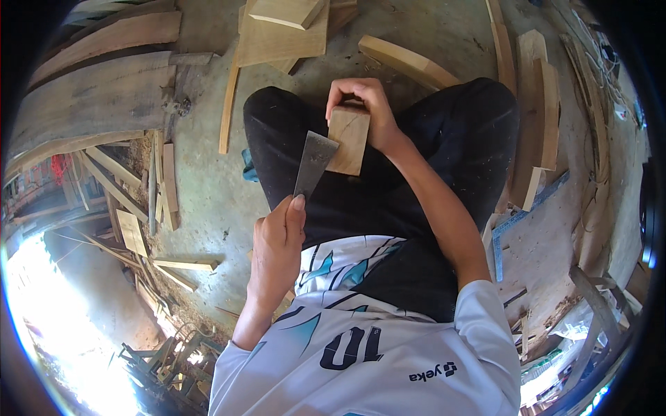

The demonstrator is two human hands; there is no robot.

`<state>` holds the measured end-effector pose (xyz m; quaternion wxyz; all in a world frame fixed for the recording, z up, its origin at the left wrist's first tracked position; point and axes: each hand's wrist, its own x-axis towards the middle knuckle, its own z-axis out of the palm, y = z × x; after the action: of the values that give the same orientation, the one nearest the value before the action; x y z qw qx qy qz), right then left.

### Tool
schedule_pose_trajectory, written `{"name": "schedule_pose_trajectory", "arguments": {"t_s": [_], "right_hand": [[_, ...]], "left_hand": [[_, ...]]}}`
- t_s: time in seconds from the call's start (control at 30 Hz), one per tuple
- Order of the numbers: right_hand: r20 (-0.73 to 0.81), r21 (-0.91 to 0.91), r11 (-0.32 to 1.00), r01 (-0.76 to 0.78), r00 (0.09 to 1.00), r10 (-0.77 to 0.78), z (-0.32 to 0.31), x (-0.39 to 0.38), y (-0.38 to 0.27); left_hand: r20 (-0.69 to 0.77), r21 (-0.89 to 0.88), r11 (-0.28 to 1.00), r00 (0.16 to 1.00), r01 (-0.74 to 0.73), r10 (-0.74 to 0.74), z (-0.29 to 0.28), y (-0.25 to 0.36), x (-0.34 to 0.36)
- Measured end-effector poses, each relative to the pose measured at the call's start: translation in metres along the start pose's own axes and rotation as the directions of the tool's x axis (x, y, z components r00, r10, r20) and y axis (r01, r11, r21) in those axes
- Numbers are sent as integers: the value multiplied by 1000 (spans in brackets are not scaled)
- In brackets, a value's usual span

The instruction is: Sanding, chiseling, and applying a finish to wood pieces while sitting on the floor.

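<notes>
Around me the concrete floor (201, 208) carries wood on nearly every side, broad boards (104, 90) at the left and long offcuts (531, 118) at the right. A strip of floor shows between those boards and my left knee, giving some room out that way. My dark trousers (270, 132) fill the middle, legs folded, knees spread. Past my right knee, near it, lies a thick curved piece (409, 62); ahead, a flat board (284, 45) has a smaller slab on top. A blue metal square (510, 225) lies by the right-hand offcuts.

Between my knees is the wooden block (349, 139), gripped at its far end by my right hand (364, 107). My left hand (277, 236) is closed on a flat metal blade (316, 163), whose broad end points away from me and overlaps the block's left edge; to its left there is space above my thigh.

Whether metal meets wood I can't tell. The blade's near end disappears in my fist, and some right fingers are hidden behind the block. Glare washes out the lower left; the dark rim cuts off the outer boards.
</notes>
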<state>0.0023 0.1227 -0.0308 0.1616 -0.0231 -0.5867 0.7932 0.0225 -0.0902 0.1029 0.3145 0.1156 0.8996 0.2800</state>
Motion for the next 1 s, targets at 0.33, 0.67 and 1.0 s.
{"name": "schedule_pose_trajectory", "arguments": {"t_s": [0.33, 0.67, 1.0], "right_hand": [[46, -156, 987, 35, 999, -28, 5, -4, -5], [47, -126, 992, -31, 998, 37, 3, -2, -7], [69, -114, 992, -45, 996, 54, 9, -4, -6]], "left_hand": [[-9, -13, 1000, 1000, -3, 3, 2, 1, 1], [1, 0, 1000, 1000, 8, -8, 0, 1, 3], [-15, 20, 1000, 1000, -24, 25, 2, -1, 2]]}}
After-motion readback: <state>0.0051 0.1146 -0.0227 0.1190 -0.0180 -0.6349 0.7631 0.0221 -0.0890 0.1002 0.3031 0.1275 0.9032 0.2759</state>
